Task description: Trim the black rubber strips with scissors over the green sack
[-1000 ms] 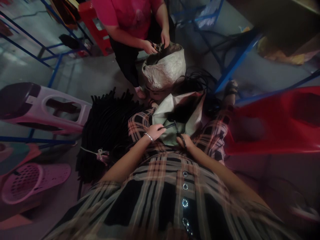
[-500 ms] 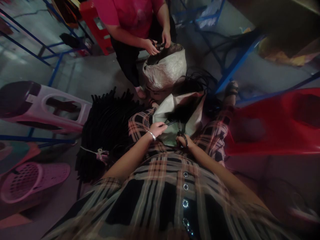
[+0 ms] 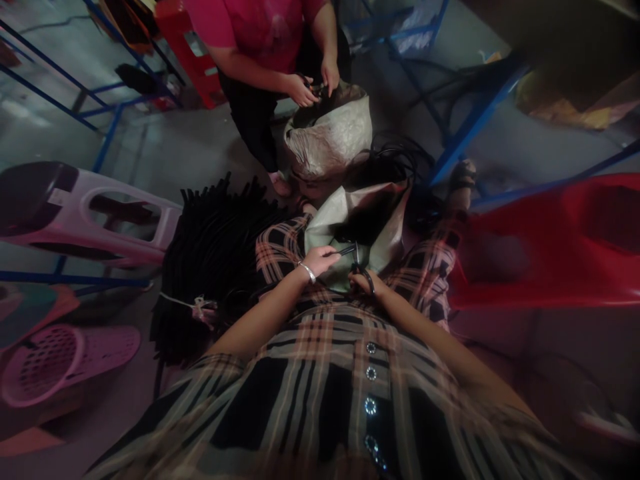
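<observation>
Gripping a short black cord [image 3: 345,251] with the left hand [image 3: 317,261] and the right hand [image 3: 362,283], a seated worker is holding it across a pale sack [image 3: 345,267] on the lap, its long axis slanting toward the lower right, the right hand curled at its looped end. A bundle of black strands [image 3: 215,267] is hanging beyond the left forearm, while a co-worker's hand [image 3: 301,90] is working at a second sack [image 3: 330,133] at upper center.
</observation>
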Demonstrator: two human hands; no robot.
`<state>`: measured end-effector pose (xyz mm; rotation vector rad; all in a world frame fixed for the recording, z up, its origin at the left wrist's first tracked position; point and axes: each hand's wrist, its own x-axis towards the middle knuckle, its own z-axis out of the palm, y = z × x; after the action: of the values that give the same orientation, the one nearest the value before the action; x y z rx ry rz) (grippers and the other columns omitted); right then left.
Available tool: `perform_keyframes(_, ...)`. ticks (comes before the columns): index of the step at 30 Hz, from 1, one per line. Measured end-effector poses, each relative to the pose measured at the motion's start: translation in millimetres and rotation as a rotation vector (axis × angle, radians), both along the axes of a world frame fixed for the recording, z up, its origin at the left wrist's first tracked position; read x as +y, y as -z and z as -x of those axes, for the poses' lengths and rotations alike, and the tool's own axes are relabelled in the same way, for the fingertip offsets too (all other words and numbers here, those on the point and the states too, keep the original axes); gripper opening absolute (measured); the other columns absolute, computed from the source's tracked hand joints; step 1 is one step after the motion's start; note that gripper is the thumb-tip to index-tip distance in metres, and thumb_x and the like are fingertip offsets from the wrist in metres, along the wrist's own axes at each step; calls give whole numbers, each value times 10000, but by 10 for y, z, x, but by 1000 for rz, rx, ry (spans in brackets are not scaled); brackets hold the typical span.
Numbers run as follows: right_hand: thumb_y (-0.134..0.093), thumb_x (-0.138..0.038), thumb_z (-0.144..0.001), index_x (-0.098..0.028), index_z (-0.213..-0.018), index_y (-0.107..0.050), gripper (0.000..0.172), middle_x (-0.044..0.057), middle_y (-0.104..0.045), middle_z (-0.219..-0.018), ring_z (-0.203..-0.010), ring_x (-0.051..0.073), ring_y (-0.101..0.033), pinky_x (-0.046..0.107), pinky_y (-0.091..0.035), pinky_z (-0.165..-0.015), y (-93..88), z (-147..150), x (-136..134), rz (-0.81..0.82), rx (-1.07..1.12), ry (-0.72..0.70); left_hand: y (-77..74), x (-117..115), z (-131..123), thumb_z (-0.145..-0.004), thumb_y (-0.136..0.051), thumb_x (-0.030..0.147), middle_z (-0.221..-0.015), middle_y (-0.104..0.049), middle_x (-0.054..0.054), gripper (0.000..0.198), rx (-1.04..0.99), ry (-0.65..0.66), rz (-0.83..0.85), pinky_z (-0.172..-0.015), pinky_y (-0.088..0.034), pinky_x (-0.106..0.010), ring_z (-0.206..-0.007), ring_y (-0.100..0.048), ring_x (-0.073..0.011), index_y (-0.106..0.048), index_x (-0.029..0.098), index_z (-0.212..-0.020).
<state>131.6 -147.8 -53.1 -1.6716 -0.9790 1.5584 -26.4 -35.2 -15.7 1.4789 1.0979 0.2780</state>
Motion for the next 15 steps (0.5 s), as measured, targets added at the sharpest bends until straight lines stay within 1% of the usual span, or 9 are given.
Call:
perform_keyframes(5, -540, -299, -738, -148, -675, -585, 169, 41, -607, -612, -559, 132, -546, 209, -410, -502, 16, -9, 13, -21, -55, -26, 30, -5, 1, -707, -589, 442, -539, -477, 45, 361, 15, 16, -41, -408, -263, -180, -407, -359, -41, -641, 129, -878)
perform_keyframes(10, -536, -291, -726, -139, -681, -608, 174, 35, -604, -598, -581, 127, -547, 197, -393, -519, 54, -46, 45, -55, -170, -95, -30, -35, -3, -711, -584, 445, -527, -482, 44, 361, 37, 41, -70, -430, -276, -184, -421, -366, -47, -646, 121, -856)
perform_keyframes(15, -547, -238, -675, -116, -608, -613, 155, 55, -598, -570, -578, 127, -537, 199, -374, -518, 114, -81, 45, -102, -267, -207, -66, -40, 4, -709, -589, 444, -529, -479, 47, 357, 40, 47, -64, -432, -262, -181, -421, -351, -41, -646, 123, -854)
